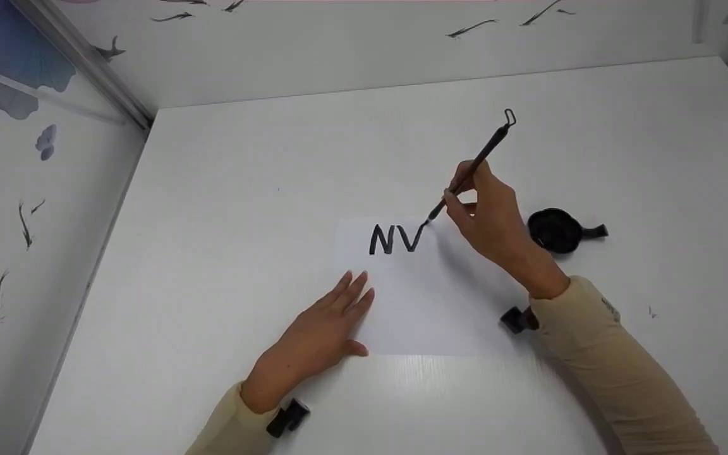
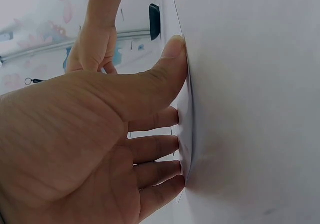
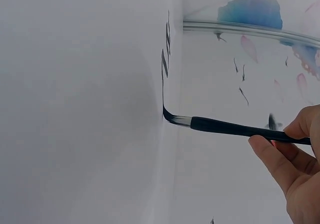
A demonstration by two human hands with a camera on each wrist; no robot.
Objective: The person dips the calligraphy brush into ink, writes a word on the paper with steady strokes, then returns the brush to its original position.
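Note:
A white sheet of paper lies on the white table with black brushed strokes reading "NV" near its top edge. My right hand pinches a dark ink brush with a loop at its top end. In the right wrist view the inked bristles bend against the surface. At the paper's left side, my left hand rests with fingers spread, its fingertips on the sheet. The left wrist view shows the thumb at the paper's edge, which lifts slightly there.
A small black ink dish with a short handle stands right of my right hand. White panels with painted fish and petals rise behind the table and at its left. Black wrist cameras sit at both sleeves.

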